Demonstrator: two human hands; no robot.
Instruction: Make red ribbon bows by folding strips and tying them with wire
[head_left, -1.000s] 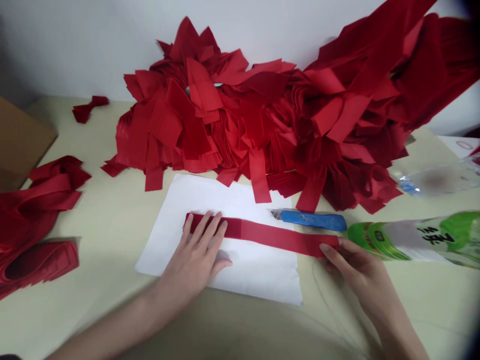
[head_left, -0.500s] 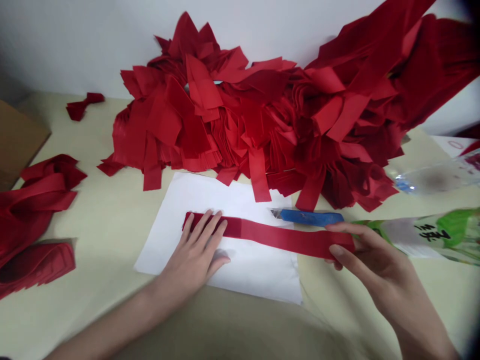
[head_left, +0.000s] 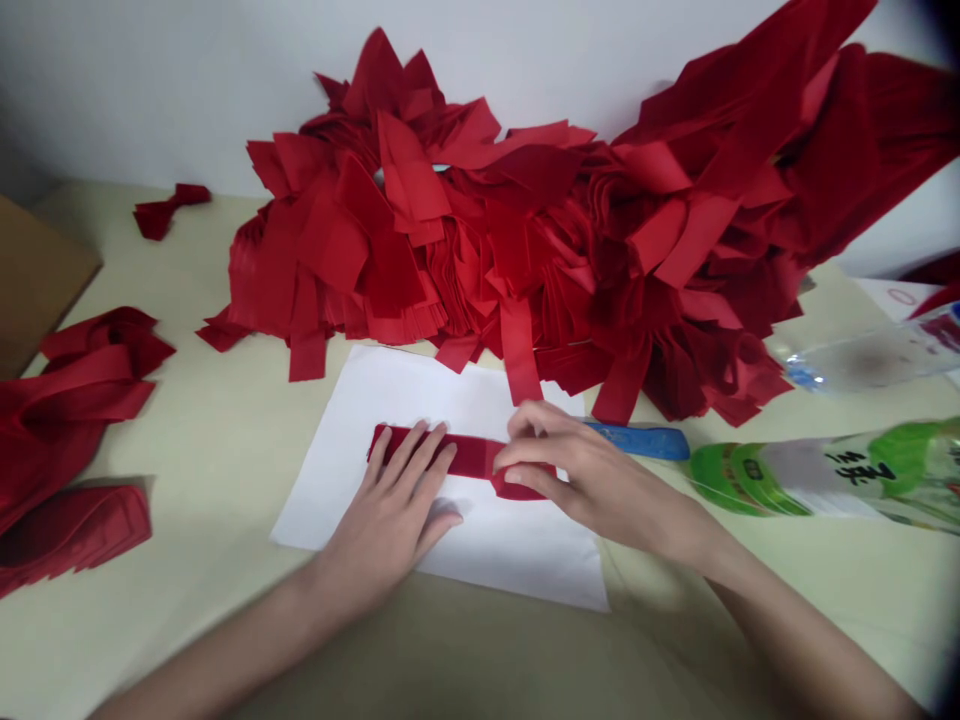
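Here's the left hand [head_left: 386,525], flat, fingers slightly spread over the left end of the strip [head_left: 471,457]. It's deep red, narrow, lying mid-paper [head_left: 510,565], smooth at left, bent over at right, where the right hand [head_left: 581,465] pinches it. Farther right, a knife [head_left: 649,442], then a bottle [head_left: 814,475].
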